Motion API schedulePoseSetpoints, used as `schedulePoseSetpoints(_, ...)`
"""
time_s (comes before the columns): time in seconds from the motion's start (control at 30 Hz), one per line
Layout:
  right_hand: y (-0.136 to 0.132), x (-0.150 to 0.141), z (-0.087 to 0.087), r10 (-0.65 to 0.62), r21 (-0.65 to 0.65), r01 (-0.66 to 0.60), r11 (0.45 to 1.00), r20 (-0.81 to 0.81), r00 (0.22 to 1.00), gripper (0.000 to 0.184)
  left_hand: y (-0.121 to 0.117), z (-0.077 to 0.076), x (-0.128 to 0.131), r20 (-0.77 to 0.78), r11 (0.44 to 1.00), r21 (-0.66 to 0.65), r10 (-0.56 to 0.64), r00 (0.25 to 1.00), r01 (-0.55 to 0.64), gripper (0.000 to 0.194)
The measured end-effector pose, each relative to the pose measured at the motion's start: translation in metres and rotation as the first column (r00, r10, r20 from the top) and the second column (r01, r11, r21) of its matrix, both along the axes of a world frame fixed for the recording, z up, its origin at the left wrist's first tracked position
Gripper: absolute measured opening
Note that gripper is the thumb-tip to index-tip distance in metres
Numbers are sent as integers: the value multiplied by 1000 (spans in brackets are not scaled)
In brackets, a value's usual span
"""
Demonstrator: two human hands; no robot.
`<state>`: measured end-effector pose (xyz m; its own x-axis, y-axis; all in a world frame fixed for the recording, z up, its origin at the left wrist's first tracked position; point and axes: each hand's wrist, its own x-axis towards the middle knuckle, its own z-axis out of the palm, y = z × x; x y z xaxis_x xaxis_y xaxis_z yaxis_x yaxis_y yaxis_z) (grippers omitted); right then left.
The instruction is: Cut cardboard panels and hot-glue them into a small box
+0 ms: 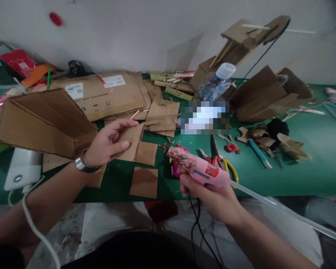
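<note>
My left hand [112, 144] is closed on a small cardboard piece [133, 140], thumb on its face and the other fingers along its far edge. My right hand [204, 190] wraps round the handle of a pink glue gun [204, 170], whose nozzle points left toward that piece. A long clear glue stick [282, 207] runs out of the gun's back. Two cardboard squares lie near my hands: one [147, 153] partly behind the held piece, another [144, 183] by the table's front edge. Left of my wrist stands a folded cardboard panel [44, 123].
Scissors [231, 172] and a blue cutter [260, 153] lie right of the glue gun. A plastic bottle [215, 84] and cardboard constructions [266, 93] stand behind. Flattened cardboard [112, 97] is stacked at the back. A white power bank [22, 172] with a cable sits at left.
</note>
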<state>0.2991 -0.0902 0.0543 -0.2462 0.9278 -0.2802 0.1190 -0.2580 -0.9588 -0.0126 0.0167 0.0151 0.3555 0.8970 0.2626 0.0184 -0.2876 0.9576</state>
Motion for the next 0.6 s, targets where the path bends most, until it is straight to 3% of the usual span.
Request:
schedulePoseSetpoints(0.07, -2, -2, 0, -23, -32, 22, 999, -23, 999, 42, 3, 5, 0, -114, 999, -41, 31, 993, -36, 51)
schedulePoseSetpoints(0.13, -4, -4, -1, -39, -61, 36, 997, -47, 998, 46, 4, 6, 0, -171, 991, -120, 39, 984, -60, 49)
schedulePoseSetpoints(0.3, -6, -9, -4, 20, -18, -21, 1000, -55, 998, 53, -9, -4, 2, 75, 908, -405, -86, 994, 109, 49)
schedulePoseSetpoints(0.6, -9, -11, -10, 124, -48, -128, 991, -78, 989, 55, -27, -15, 3, 38, 949, -307, -63, 997, 72, 40)
